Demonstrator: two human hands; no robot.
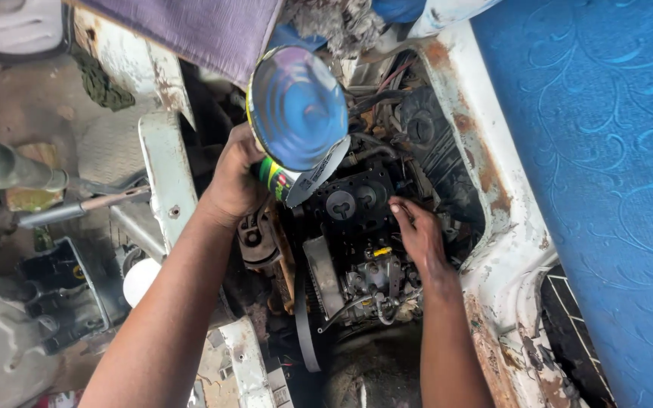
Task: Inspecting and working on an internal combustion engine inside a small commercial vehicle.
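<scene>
The left hand [234, 181] is closed around a tilted round metal tin with a green label [296, 121], held above the dark greasy engine block [353, 208]. The right hand [417, 234] rests open, fingertips touching that engine block inside the rusty white body frame [493, 189].

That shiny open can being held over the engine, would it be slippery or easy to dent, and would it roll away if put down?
The can looks like thin sheet metal with its lid bent back, so it would probably dent under a hard squeeze. The left hand grips it tilted; its smooth wall may be slippery if oily. Being round, it would likely roll if laid on its side on the engine.
</scene>
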